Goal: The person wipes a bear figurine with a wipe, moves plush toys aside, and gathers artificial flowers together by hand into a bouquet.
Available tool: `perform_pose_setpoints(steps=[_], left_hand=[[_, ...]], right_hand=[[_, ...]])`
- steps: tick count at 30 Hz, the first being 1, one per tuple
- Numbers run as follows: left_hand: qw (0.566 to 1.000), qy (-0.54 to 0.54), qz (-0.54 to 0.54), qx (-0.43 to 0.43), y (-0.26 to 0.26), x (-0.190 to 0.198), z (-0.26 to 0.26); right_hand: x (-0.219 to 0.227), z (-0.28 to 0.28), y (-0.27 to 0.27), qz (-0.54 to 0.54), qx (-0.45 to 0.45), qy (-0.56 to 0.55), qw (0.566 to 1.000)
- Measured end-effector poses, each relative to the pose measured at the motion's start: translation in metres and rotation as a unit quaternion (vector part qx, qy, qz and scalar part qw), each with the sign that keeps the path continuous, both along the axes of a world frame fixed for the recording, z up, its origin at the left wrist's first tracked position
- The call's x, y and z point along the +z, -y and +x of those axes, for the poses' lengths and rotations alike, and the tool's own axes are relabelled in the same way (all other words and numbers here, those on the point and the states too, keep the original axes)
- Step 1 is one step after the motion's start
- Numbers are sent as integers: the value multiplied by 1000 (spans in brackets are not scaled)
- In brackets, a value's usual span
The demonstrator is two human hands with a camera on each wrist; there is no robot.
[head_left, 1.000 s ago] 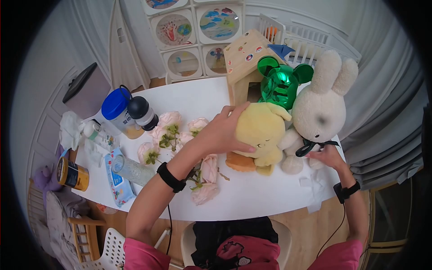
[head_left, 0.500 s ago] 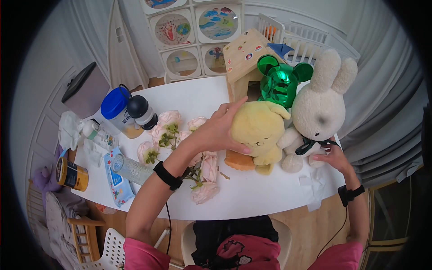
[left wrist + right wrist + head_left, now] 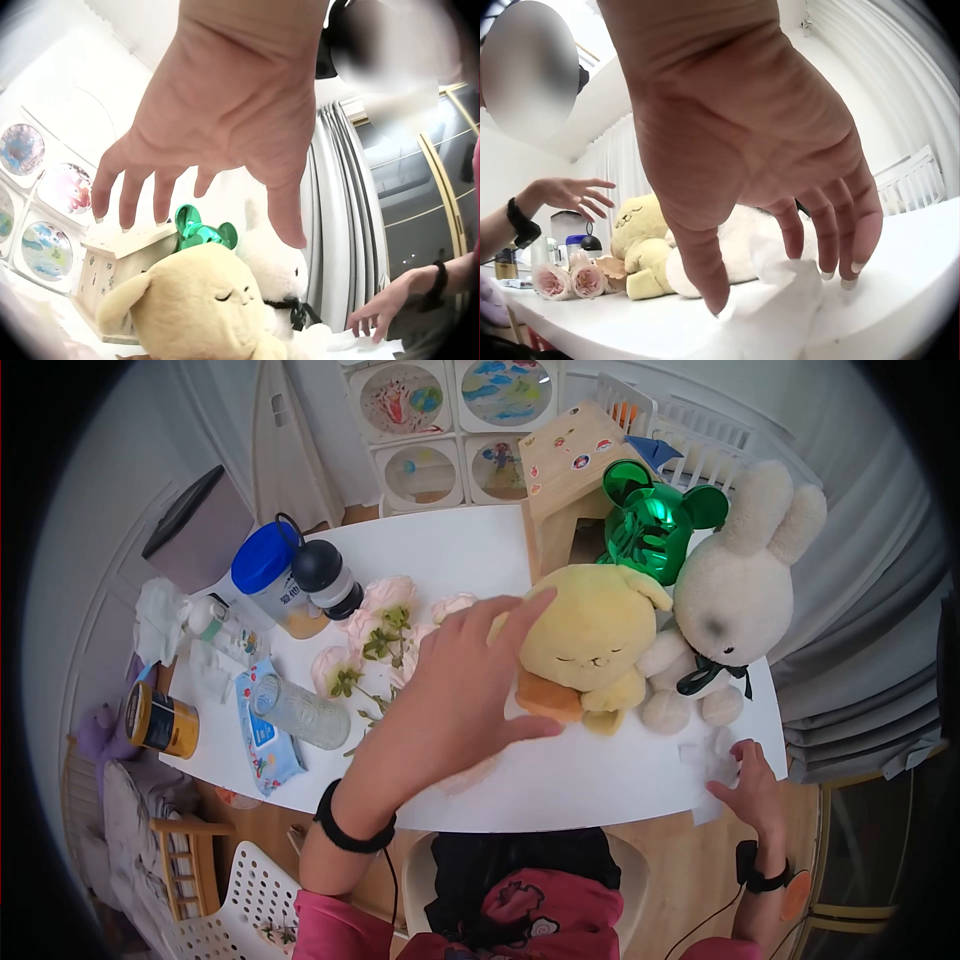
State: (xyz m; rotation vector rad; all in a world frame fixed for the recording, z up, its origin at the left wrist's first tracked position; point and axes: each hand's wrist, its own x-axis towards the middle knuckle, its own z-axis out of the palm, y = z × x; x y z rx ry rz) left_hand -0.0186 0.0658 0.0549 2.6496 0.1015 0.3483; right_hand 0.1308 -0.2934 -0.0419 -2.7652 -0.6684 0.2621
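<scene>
Hovering in head view, the empty left hand (image 3: 440,700) is left of the yellow plush (image 3: 590,625) on the counter (image 3: 600,785). Left wrist: its fingers splay. Right wrist: the right hand (image 3: 754,142), released, arches over tissue (image 3: 780,311) right of the yellow plush.

Floppy-eared plush (image 3: 590,625): reads pale yellow, dark face lines (image 3: 592,661)
Rabbit plush (image 3: 730,600): off-white
Bow (image 3: 699,678): solid black
Tissue (image 3: 721,755): plain white
Bear-shaped figure (image 3: 650,537): metallic green
Flowers (image 3: 388,595): pale pink, green leaves (image 3: 345,682)
Wooden house (image 3: 562,457): light tan, bears scattered red and blue stickers (image 3: 580,462)
Tub lid (image 3: 262,556): solid blue
Tabletop (image 3: 600,790): white
Curtain (image 3: 850,690): grey
Sleeve (image 3: 345,928): pink
Chair (image 3: 258,880): white, regular hole pattern
</scene>
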Motion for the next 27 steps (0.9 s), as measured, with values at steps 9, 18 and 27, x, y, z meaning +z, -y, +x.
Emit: perform_pose_setpoints(steps=[9, 18, 27], left_hand=[[998, -36, -33, 42, 31, -25, -70], [978, -4, -166, 123, 19, -58, -106], [788, 386, -162, 451, -23, -82, -131]], right_hand=[[-36, 52, 26, 29, -10, 101, 994], [-4, 32, 14, -31, 26, 250, 967], [76, -68, -162, 156, 300, -3, 941]])
